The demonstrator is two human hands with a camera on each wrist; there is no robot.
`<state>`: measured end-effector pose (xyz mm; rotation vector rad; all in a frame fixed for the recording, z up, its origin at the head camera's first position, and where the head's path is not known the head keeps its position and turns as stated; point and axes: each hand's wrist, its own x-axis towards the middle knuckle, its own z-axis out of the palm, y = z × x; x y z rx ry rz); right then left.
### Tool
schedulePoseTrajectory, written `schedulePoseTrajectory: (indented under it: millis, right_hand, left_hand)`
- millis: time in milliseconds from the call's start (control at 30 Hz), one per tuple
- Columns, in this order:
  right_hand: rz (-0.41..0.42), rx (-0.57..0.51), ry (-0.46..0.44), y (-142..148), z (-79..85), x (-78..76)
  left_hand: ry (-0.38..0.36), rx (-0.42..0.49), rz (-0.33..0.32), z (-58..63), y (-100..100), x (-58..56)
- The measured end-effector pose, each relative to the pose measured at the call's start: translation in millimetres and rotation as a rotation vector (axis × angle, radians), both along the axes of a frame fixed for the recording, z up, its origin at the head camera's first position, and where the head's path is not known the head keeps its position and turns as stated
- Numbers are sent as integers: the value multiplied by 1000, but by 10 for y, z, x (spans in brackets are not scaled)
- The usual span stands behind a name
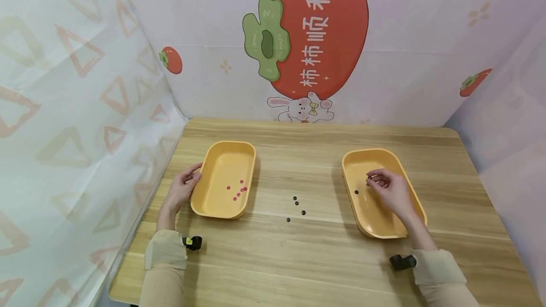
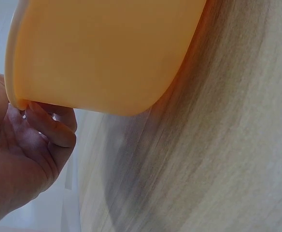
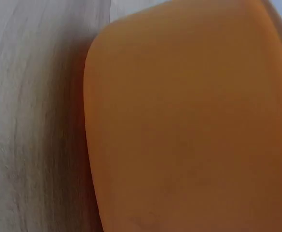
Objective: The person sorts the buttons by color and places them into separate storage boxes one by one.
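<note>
At the left, my left hand point(image 1: 181, 188) grips the rim of a yellow plastic bin point(image 1: 215, 212). In the left wrist view its fingers point(image 2: 54, 126) curl under the rim on the outside. Several small pink buttons point(image 1: 238, 194) lie on that bin's floor. My right hand point(image 1: 393, 193) is over a second yellow bin point(image 1: 379, 229), pinching a small black button point(image 1: 369, 177) between thumb and fingertips. Another black button point(image 1: 356, 192) lies in this bin, near its left wall. The right wrist view shows only the bin's outer wall point(image 3: 189, 116); the hand is hidden there.
Several loose black buttons point(image 1: 296, 203) lie on the wooden table point(image 1: 294, 259) between the two bins. A printed cloth backdrop point(image 1: 213, 89) rises behind the table's far edge, and another patterned cloth point(image 1: 85, 146) hangs along the left side.
</note>
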<state>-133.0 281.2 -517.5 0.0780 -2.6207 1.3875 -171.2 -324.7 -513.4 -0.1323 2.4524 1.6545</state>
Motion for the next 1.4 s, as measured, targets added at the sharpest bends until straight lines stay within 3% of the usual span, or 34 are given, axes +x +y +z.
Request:
schedulePoseTrajectory:
  millis: [433, 967, 1167, 1400]
  right_hand:
    - [-3, 84, -79, 64, -16, -46]
    - [74, -16, -1, -279, 295, 83]
    - [104, -67, 53, -475, 324, 188]
    - [133, -116, 27, -663, 356, 283]
  left_hand:
    - [-1, 3, -1, -9, -5, -6]
    - [-8, 6, 4, -5, 5, -4]
    - [0, 10, 2, 8, 11, 6]
    - [4, 3, 10, 18, 18, 11]
